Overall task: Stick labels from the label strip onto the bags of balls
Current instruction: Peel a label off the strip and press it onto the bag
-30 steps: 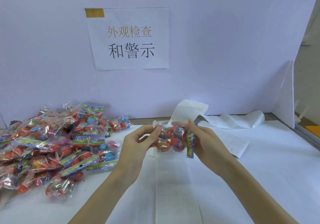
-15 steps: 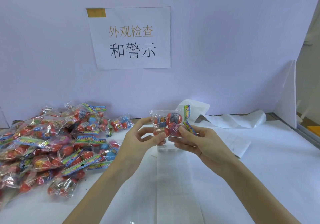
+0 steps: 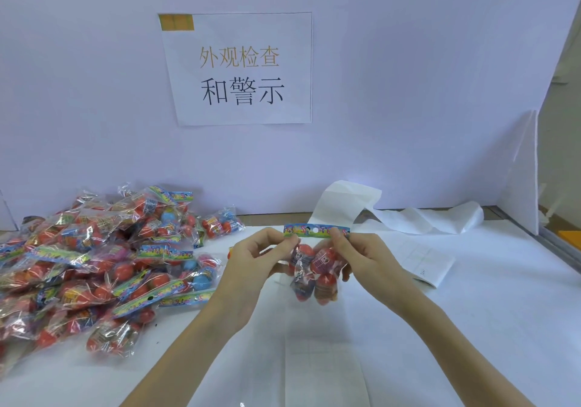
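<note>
A bag [image 3: 314,268] of red balls is held upright above the table [image 3: 471,328], near the middle of the view. Its printed header card [image 3: 316,230] runs level across the top, with a round hanging hole at its centre, and the balls hang below it inside clear film. Small printed stickers are seen on two of the upper balls, though their text is too small to be read. The left end of the card is pinched by the left hand [image 3: 251,262], thumb and forefinger closed on it, the other fingers curled beneath. The right end is pinched in the same way by the right hand [image 3: 364,260], whose lower fingers are tucked behind the bag and seem to touch the film, though the contact is partly hidden.

Directly beneath the bag, a label strip [image 3: 320,359] is laid flat on the table, running toward the camera between the forearms. Its faint grid of labels can only just be made out. A second sheet of labels [image 3: 424,262] lies to the right of the right hand, and crumpled white backing paper [image 3: 408,218] is heaped behind it along the wall.

To the left, well apart from the held bag, a pile [image 3: 94,265] of bags is spread over the table, mostly red balls with a few blue ones among them. A paper sign [image 3: 239,67] with Chinese characters is fixed to the pale wall above.
</note>
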A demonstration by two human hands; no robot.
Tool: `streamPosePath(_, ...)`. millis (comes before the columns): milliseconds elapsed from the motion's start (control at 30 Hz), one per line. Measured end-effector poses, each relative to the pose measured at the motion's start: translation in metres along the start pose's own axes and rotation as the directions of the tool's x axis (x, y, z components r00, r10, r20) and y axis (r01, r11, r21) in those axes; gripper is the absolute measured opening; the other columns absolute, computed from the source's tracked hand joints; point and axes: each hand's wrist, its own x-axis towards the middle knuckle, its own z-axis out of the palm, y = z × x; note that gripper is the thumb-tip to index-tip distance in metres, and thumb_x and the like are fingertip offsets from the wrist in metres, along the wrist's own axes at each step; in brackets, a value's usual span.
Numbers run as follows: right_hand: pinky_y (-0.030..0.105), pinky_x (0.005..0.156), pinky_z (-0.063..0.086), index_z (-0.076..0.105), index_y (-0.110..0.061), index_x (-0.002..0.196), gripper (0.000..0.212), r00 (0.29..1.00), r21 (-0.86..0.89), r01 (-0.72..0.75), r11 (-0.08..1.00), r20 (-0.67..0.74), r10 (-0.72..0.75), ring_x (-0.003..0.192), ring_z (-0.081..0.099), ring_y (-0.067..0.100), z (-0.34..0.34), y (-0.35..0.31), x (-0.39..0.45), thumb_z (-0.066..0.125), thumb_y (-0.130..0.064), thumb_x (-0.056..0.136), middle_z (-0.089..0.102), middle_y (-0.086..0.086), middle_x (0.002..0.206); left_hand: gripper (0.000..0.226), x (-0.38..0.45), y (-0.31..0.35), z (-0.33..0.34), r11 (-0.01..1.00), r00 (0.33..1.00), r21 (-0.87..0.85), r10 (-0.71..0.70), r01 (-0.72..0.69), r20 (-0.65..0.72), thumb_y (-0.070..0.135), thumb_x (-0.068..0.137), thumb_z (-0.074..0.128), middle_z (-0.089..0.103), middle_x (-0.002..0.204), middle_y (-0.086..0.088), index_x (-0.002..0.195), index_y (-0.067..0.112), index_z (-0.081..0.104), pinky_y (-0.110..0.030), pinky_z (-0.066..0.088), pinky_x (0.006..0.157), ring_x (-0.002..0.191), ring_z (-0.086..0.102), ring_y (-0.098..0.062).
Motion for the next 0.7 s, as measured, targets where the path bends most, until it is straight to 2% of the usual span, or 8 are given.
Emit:
streamPosePath(133,0.030,0.070,0.059,0.083,-0.021,0.101,0.043,0.999,0.140,-0.054,0.989,0.004,0.054,0.072,0.069,0.014,0.005,0.000,0.000,0.044,-0.037,0.111,0.081,0.009,0.090,0.012,-0.001,0.002,0.004,0.997,0.999,-0.077,-0.001,-0.002,-0.032,0.029,0.082,0.074,0.071,0.090,-0.007,0.074,0.020,0.075,-0.024,0.049,0.069,0.073,0.057,-0.015)
streamPosePath(200,0.030,0.079,0.061,0.081,-0.019,0.108,0.044,0.996,0.190,-0.081,0.978,0.041,0.074,0.082,0.073,0.017,0.010,0.001,-0.001,0.043,-0.041,0.110,0.081,0.010,0.097,0.011,-0.001,-0.001,0.006,0.992,0.997,-0.128,-0.025,0.016,-0.068,0.025,0.085,0.072,0.068,0.086,-0.004,0.076,0.021,0.076,-0.023,0.045,0.069,0.068,0.051,-0.015)
streamPosePath(333,0.031,0.089,0.059,0.075,-0.012,0.115,0.045,0.987,0.243,-0.080,0.967,0.152,0.044,0.093,0.076,0.027,0.014,-0.001,-0.005,0.059,-0.052,0.102,0.080,0.012,0.104,0.011,0.000,-0.005,0.007,0.960,0.988,-0.277,-0.071,0.030,-0.138,0.012,0.097,0.064,0.074,0.095,-0.012,0.093,0.006,0.073,-0.022,0.056,0.076,0.080,0.068,-0.016)
streamPosePath(400,0.034,0.088,0.060,0.072,-0.013,0.114,0.033,0.988,0.264,-0.085,0.961,0.150,0.046,0.091,0.078,0.030,0.011,-0.002,-0.005,0.070,-0.042,0.099,0.080,0.012,0.101,0.017,0.001,-0.009,0.008,0.971,0.985,-0.239,-0.050,0.009,-0.165,0.012,0.101,0.062,0.077,0.102,-0.015,0.098,0.001,0.074,-0.024,0.059,0.081,0.089,0.073,-0.019)
streamPosePath(500,0.037,0.081,0.060,0.070,-0.012,0.109,0.020,0.993,0.268,-0.101,0.958,0.081,0.082,0.089,0.078,0.034,0.007,-0.002,-0.002,0.074,-0.028,0.098,0.080,0.014,0.096,0.017,0.000,-0.012,0.009,0.997,0.988,-0.082,-0.015,0.002,-0.153,0.010,0.103,0.062,0.075,0.108,-0.019,0.108,-0.003,0.070,-0.034,0.059,0.092,0.094,0.075,-0.021)
streamPosePath(567,0.029,0.069,0.055,0.072,-0.016,0.100,0.017,0.995,0.198,-0.095,0.976,0.052,0.086,0.077,0.075,0.026,0.003,-0.005,-0.002,0.075,-0.032,0.096,0.080,0.010,0.089,0.023,0.000,-0.011,0.008,0.996,0.997,-0.090,-0.030,0.023,-0.076,0.010,0.095,0.068,0.073,0.115,-0.017,0.116,0.003,0.068,-0.036,0.057,0.089,0.097,0.074,-0.022)
streamPosePath(633,0.023,0.059,0.047,0.077,-0.023,0.091,0.019,0.993,0.084,-0.089,0.992,0.090,0.081,0.068,0.067,0.016,-0.003,-0.007,-0.004,0.077,-0.042,0.093,0.078,0.006,0.081,0.030,0.000,-0.008,0.006,0.993,0.998,-0.103,-0.050,0.054,0.037,0.025,0.089,0.070,0.074,0.115,-0.011,0.117,0.012,0.072,-0.033,0.056,0.084,0.099,0.072,-0.022)
streamPosePath(700,0.022,0.057,0.044,0.081,-0.024,0.094,0.025,0.983,0.016,-0.081,0.997,0.166,0.078,0.066,0.063,0.011,-0.006,-0.007,-0.006,0.076,-0.049,0.093,0.078,0.005,0.080,0.026,-0.002,-0.007,0.006,0.998,0.999,0.054,0.010,-0.012,0.040,0.044,0.092,0.075,0.076,0.096,-0.003,0.103,0.021,0.076,-0.025,0.052,0.072,0.084,0.068,-0.019)
